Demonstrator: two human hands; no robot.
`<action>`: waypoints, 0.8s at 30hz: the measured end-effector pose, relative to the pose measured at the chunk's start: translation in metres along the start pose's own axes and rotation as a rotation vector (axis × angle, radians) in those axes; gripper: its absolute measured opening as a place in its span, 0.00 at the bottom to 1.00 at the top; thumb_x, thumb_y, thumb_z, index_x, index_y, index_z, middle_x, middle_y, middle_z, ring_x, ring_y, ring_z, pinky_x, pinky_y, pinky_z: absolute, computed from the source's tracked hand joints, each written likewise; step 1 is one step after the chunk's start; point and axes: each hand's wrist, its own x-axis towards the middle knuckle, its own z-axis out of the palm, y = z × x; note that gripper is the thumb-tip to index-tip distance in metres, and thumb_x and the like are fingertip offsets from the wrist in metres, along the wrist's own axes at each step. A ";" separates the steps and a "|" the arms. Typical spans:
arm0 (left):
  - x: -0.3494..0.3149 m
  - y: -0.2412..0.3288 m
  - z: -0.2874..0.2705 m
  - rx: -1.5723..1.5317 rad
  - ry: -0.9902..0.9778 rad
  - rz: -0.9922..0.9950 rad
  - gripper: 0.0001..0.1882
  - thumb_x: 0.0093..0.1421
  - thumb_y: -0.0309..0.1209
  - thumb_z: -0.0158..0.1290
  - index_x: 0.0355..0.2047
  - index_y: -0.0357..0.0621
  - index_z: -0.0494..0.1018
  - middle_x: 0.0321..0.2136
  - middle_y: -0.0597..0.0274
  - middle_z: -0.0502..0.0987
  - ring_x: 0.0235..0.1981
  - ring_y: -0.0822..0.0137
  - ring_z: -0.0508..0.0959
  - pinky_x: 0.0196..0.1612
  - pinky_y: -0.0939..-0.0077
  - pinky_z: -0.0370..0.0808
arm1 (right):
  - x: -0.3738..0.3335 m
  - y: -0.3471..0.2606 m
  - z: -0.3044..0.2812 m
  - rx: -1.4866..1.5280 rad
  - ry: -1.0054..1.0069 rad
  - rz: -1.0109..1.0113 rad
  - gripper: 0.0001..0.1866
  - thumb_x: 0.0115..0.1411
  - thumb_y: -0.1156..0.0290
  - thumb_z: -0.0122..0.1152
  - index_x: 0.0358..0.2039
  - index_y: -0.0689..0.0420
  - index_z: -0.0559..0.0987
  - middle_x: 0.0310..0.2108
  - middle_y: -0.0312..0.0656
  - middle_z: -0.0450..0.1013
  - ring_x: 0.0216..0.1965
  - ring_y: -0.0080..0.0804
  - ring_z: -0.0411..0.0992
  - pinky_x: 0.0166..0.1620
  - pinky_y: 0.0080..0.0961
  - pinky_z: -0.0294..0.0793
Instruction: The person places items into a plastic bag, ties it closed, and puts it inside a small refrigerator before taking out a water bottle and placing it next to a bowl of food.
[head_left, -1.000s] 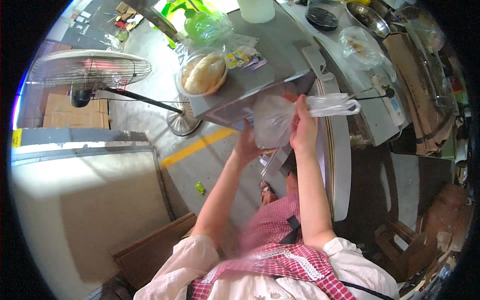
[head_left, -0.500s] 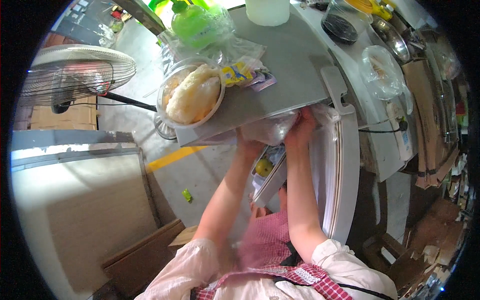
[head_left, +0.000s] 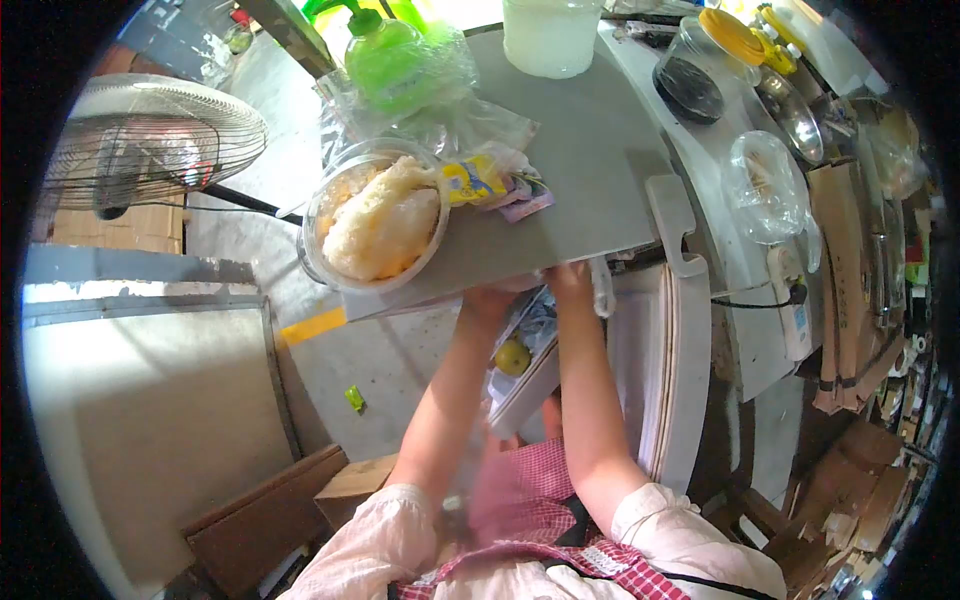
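Both arms reach under the front edge of a grey-topped, fridge-like cabinet (head_left: pixel 590 190) whose door (head_left: pixel 690 370) stands open on the right. My left hand (head_left: pixel 490 298) and my right hand (head_left: pixel 570 282) are side by side just below that edge; their fingers are hidden. A strip of clear plastic (head_left: pixel 602 288) hangs beside my right hand. Between my forearms, a round green-yellow fruit (head_left: pixel 513 357) lies in a pale bin (head_left: pixel 528 395) with some plastic. On the top, near its left corner, stands a clear round tub (head_left: pixel 440 235) holding a large pale, lumpy food mass (head_left: pixel 385 222).
A green pump bottle (head_left: pixel 380 50) in plastic, yellow and purple packets (head_left: pixel 490 182) and a white tub (head_left: pixel 550 40) share the top. A standing fan (head_left: pixel 150 140) is at left. On the right counter are a yellow-lidded jar (head_left: pixel 695 75), a bagged item (head_left: pixel 765 190) and a power strip (head_left: pixel 793 305).
A crumpled clear plastic bag between my hands has gone mostly out of sight below the top's edge. My right hand has shifted left, closer to my left hand. The view has tilted slightly.
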 end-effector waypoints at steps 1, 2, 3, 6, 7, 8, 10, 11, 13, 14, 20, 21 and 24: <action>-0.001 0.002 0.001 0.008 0.036 0.004 0.27 0.63 0.48 0.51 0.57 0.45 0.69 0.56 0.58 0.74 0.57 0.56 0.72 0.63 0.54 0.66 | -0.003 -0.003 -0.006 -0.191 -0.081 -0.054 0.21 0.63 0.60 0.54 0.52 0.58 0.74 0.50 0.46 0.73 0.51 0.40 0.71 0.55 0.36 0.70; 0.001 0.001 0.001 0.008 0.065 0.008 0.27 0.63 0.48 0.51 0.57 0.46 0.69 0.56 0.58 0.74 0.57 0.56 0.72 0.63 0.54 0.66 | -0.007 -0.005 -0.014 -0.475 -0.172 -0.153 0.20 0.62 0.62 0.55 0.52 0.59 0.74 0.49 0.46 0.73 0.50 0.40 0.72 0.54 0.36 0.71; 0.000 0.003 0.002 0.012 0.085 0.013 0.27 0.63 0.48 0.51 0.57 0.46 0.69 0.55 0.58 0.74 0.57 0.56 0.72 0.63 0.54 0.66 | -0.011 -0.007 -0.016 -0.768 -0.254 -0.279 0.20 0.61 0.64 0.57 0.51 0.60 0.74 0.48 0.47 0.74 0.49 0.40 0.72 0.53 0.36 0.71; 0.000 0.006 0.004 0.023 0.115 0.023 0.27 0.63 0.48 0.51 0.57 0.46 0.69 0.55 0.57 0.74 0.57 0.56 0.72 0.63 0.54 0.66 | -0.021 -0.006 -0.019 -1.291 -0.379 -0.586 0.18 0.58 0.69 0.62 0.48 0.61 0.76 0.45 0.49 0.75 0.46 0.41 0.74 0.50 0.36 0.73; 0.000 0.008 0.004 0.024 0.117 0.026 0.27 0.63 0.48 0.51 0.57 0.46 0.69 0.55 0.57 0.74 0.57 0.56 0.72 0.63 0.54 0.66 | -0.027 -0.007 -0.019 -1.296 -0.360 -0.621 0.18 0.57 0.71 0.63 0.47 0.62 0.76 0.44 0.49 0.75 0.45 0.41 0.74 0.49 0.36 0.73; 0.001 0.009 0.005 0.026 0.122 0.034 0.27 0.63 0.48 0.51 0.57 0.46 0.69 0.55 0.57 0.74 0.57 0.56 0.72 0.62 0.54 0.66 | -0.034 -0.006 -0.020 -1.236 -0.320 -0.622 0.18 0.56 0.73 0.65 0.47 0.63 0.77 0.44 0.50 0.76 0.45 0.42 0.74 0.49 0.36 0.74; 0.002 0.012 0.006 0.029 0.132 0.039 0.27 0.63 0.48 0.51 0.57 0.47 0.70 0.55 0.57 0.74 0.57 0.55 0.72 0.62 0.54 0.66 | -0.047 -0.013 -0.013 -0.855 -0.115 -0.586 0.18 0.59 0.70 0.63 0.49 0.58 0.74 0.43 0.44 0.75 0.45 0.41 0.75 0.46 0.34 0.76; 0.001 0.016 0.008 0.036 0.133 0.045 0.27 0.63 0.48 0.50 0.57 0.47 0.70 0.55 0.57 0.74 0.57 0.55 0.72 0.62 0.54 0.66 | -0.056 -0.018 -0.007 -0.771 -0.043 -0.568 0.20 0.60 0.69 0.63 0.52 0.56 0.71 0.44 0.41 0.74 0.46 0.40 0.74 0.45 0.34 0.76; 0.007 0.009 0.009 0.024 0.132 0.036 0.27 0.63 0.48 0.50 0.57 0.47 0.70 0.55 0.57 0.74 0.57 0.55 0.72 0.62 0.54 0.67 | -0.045 -0.017 -0.014 -0.576 -0.081 -0.371 0.17 0.61 0.71 0.60 0.50 0.59 0.73 0.44 0.42 0.74 0.45 0.36 0.74 0.46 0.34 0.76; 0.011 0.004 0.010 0.018 0.131 0.033 0.27 0.63 0.49 0.50 0.57 0.47 0.70 0.55 0.57 0.74 0.57 0.55 0.72 0.62 0.54 0.67 | -0.029 -0.005 -0.016 -0.299 -0.007 -0.247 0.17 0.63 0.69 0.58 0.51 0.59 0.73 0.46 0.41 0.74 0.46 0.34 0.73 0.46 0.35 0.76; 0.003 0.000 0.021 0.001 0.174 0.062 0.27 0.63 0.49 0.50 0.56 0.48 0.70 0.54 0.57 0.74 0.57 0.55 0.72 0.61 0.54 0.67 | 0.010 0.013 -0.003 0.192 0.109 0.038 0.19 0.64 0.63 0.57 0.53 0.56 0.72 0.49 0.40 0.72 0.49 0.34 0.72 0.46 0.39 0.77; 0.001 -0.003 0.026 -0.012 0.155 0.038 0.28 0.60 0.48 0.54 0.56 0.47 0.71 0.54 0.56 0.75 0.57 0.53 0.72 0.62 0.52 0.66 | 0.017 0.009 0.000 0.211 0.106 0.061 0.18 0.64 0.63 0.57 0.53 0.56 0.72 0.49 0.40 0.72 0.49 0.34 0.72 0.46 0.39 0.77; -0.015 0.016 0.016 -0.093 0.058 0.030 0.27 0.61 0.46 0.53 0.56 0.46 0.71 0.55 0.55 0.74 0.58 0.53 0.71 0.64 0.50 0.63 | 0.025 0.011 0.027 0.279 0.080 0.157 0.18 0.64 0.64 0.57 0.53 0.55 0.72 0.49 0.40 0.73 0.49 0.35 0.72 0.46 0.39 0.77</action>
